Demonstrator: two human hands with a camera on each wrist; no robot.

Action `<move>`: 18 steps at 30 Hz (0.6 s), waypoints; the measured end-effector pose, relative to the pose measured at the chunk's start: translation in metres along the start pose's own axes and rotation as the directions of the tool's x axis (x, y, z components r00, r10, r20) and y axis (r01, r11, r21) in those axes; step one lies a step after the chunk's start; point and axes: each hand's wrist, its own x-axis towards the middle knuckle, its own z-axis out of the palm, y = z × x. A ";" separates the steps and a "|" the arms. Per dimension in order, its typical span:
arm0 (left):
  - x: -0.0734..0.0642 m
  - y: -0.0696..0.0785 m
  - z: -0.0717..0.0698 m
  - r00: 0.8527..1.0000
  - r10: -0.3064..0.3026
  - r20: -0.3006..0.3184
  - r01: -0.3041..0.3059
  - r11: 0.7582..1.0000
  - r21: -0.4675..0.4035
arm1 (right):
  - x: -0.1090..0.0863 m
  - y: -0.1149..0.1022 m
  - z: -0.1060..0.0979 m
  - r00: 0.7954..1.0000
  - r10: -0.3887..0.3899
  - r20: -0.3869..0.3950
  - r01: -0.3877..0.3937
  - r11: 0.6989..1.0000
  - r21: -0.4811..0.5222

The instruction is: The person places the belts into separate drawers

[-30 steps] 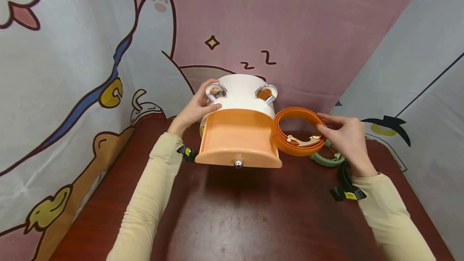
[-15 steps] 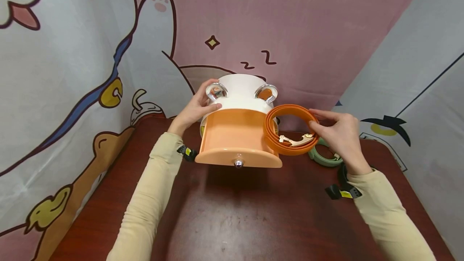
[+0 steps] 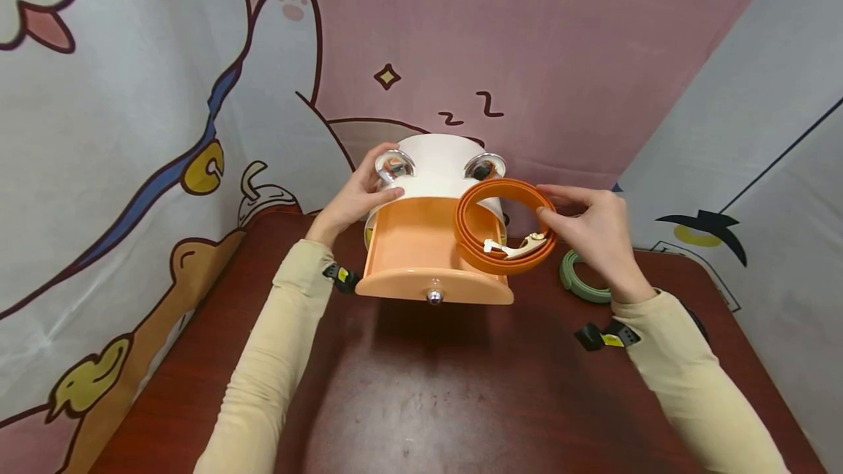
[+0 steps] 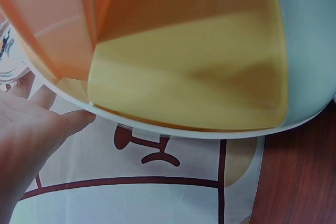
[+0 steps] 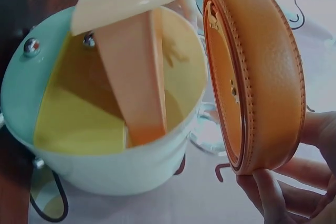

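A white rounded drawer box (image 3: 440, 167) with two silver rings on top stands at the back of the table. Its orange drawer (image 3: 415, 240) is pulled out toward me and looks bare inside. My left hand (image 3: 352, 192) grips the box's upper left side beside a ring, thumb on the front edge. In the left wrist view, fingertips show at the white rim (image 4: 173, 132). A coiled orange belt (image 5: 273, 72) with a gold buckle (image 3: 516, 246) is pinched between the thumb and fingers of my right hand (image 3: 593, 232). In the head view the belt overlaps the drawer's right side.
On the table to the right lies a coiled green belt (image 3: 579, 284), partly behind my right hand. Below the orange drawer the box has a yellow section (image 5: 79, 114) and a green front (image 5: 34, 77) with a silver knob. Cartoon-printed cloth (image 3: 560, 57) hangs behind and at both sides.
My right hand has carried the coiled orange belt left and slightly up, from beside the drawer to over its right side. The left hand and the box have stayed in place.
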 end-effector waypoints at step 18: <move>0.000 0.004 0.000 1.000 -0.009 0.004 0.009 1.000 -0.015 | 0.020 -0.025 0.017 0.961 0.093 0.261 -0.137 0.979 0.154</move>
